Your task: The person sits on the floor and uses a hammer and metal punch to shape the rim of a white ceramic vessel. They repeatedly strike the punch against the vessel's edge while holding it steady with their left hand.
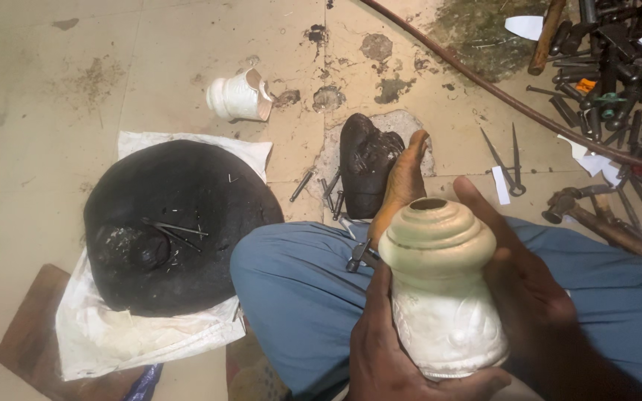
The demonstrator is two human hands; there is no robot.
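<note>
A cream ridged vessel (pixel 443 289) is gripped by left hand (pixel 395 349) and right hand (pixel 521 286), fingers closed round it, above blue-trousered knee (pixel 299 289).

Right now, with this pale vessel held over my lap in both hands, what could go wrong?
The pale ribbed vessel is held by the left hand and right hand alone; a slip could drop it onto the hard floor. The loose metal tools and small punches lie near the bare foot, which could catch on them.
</note>
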